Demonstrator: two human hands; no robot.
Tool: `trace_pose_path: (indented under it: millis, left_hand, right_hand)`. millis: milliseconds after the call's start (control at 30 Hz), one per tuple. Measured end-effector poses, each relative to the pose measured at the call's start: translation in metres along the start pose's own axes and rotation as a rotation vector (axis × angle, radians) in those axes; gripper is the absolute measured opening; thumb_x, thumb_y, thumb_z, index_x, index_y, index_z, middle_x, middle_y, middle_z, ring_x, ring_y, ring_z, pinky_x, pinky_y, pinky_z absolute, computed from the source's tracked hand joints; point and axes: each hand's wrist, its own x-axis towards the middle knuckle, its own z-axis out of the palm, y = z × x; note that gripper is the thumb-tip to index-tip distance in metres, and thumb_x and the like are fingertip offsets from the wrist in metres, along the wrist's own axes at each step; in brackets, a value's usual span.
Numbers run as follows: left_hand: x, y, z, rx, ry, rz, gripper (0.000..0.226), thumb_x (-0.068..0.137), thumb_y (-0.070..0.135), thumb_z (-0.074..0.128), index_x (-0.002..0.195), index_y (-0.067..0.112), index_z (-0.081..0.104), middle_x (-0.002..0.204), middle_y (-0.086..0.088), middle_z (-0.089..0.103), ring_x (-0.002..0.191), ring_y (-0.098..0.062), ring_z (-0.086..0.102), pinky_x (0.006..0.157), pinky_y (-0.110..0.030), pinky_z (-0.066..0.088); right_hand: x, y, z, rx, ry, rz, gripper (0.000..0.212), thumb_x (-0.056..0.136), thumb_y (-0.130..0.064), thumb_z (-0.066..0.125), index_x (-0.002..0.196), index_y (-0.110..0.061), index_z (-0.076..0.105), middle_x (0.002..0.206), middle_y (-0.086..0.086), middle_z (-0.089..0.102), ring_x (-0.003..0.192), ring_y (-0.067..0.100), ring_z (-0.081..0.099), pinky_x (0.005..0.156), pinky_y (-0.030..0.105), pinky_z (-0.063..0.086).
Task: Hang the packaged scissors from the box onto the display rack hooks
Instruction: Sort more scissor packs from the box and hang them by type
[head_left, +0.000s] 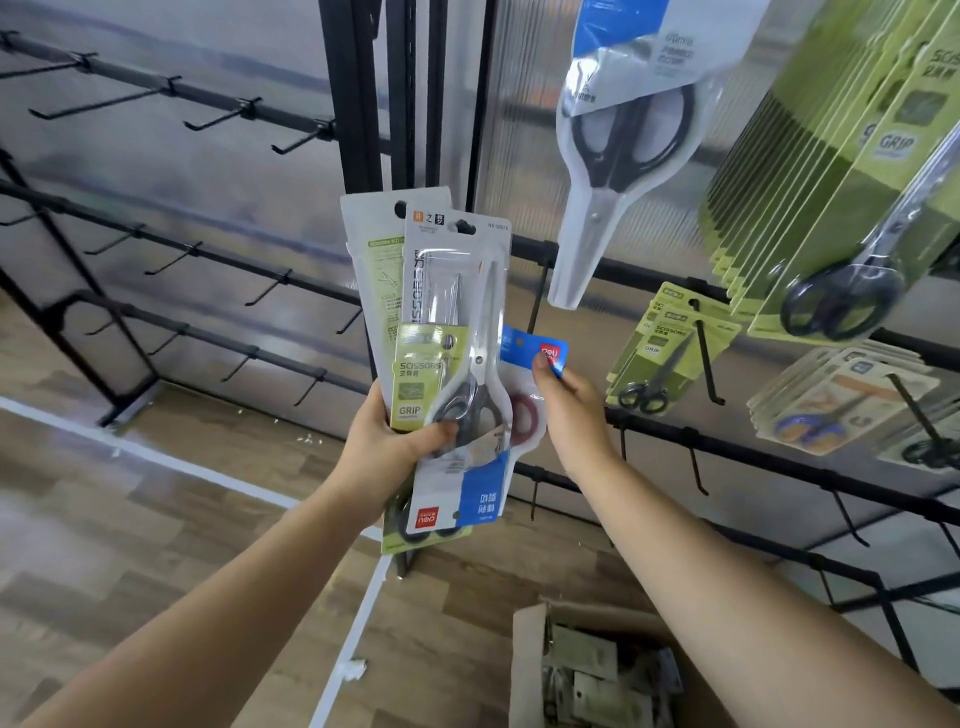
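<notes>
My left hand (395, 441) grips a fanned stack of scissor packs (452, 322) held upright in front of the rack's black post. The front pack is clear with grey-handled scissors; a small green pack and a blue-and-white pack lie against it. My right hand (569, 410) pinches the blue top of a pack with red-handled scissors (535, 358), which sits behind the stack's right edge. Empty black hooks (698, 467) stick out just right of that hand. The cardboard box (597, 670) with more packs stands on the floor at the bottom right.
The right rack panel carries a large white-blue pack (623, 135), thick rows of green packs (841, 171), smaller green packs (660, 358) and beige ones (836, 400). The left panel (171, 228) holds only bare hooks. Wooden floor lies below.
</notes>
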Motion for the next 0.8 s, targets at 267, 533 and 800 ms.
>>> trace_pose_path:
  millis: [267, 533, 800]
  left_hand:
    - [0.002, 0.001, 0.001, -0.007, -0.048, 0.000, 0.038, 0.078, -0.004, 0.069, 0.102, 0.020, 0.052, 0.085, 0.007, 0.073, 0.080, -0.014, 0.071, 0.058, -0.024, 0.056]
    - [0.010, 0.002, 0.004, 0.013, -0.078, -0.009, 0.038, 0.078, 0.000, 0.071, 0.102, 0.023, 0.051, 0.084, 0.008, 0.072, 0.080, -0.015, 0.072, 0.059, -0.024, 0.055]
    - [0.006, -0.007, 0.017, -0.038, -0.059, -0.045, 0.037, 0.078, 0.003, 0.072, 0.099, 0.027, 0.053, 0.084, 0.008, 0.072, 0.079, -0.014, 0.072, 0.059, -0.027, 0.056]
  right_hand:
    - [0.008, -0.001, 0.003, -0.036, 0.029, 0.031, 0.033, 0.097, -0.032, 0.048, 0.079, -0.008, 0.062, 0.068, 0.006, 0.059, 0.059, 0.012, 0.057, 0.054, 0.021, 0.045]
    - [0.088, -0.032, 0.016, -0.075, 0.246, 0.189, 0.028, 0.097, -0.021, 0.047, 0.119, -0.007, 0.055, 0.106, 0.013, 0.062, 0.081, 0.026, 0.061, 0.066, 0.033, 0.050]
    - [-0.010, 0.006, -0.008, 0.010, -0.027, 0.042, 0.029, 0.093, -0.042, 0.050, 0.080, -0.018, 0.061, 0.071, -0.003, 0.067, 0.065, 0.013, 0.064, 0.056, 0.024, 0.048]
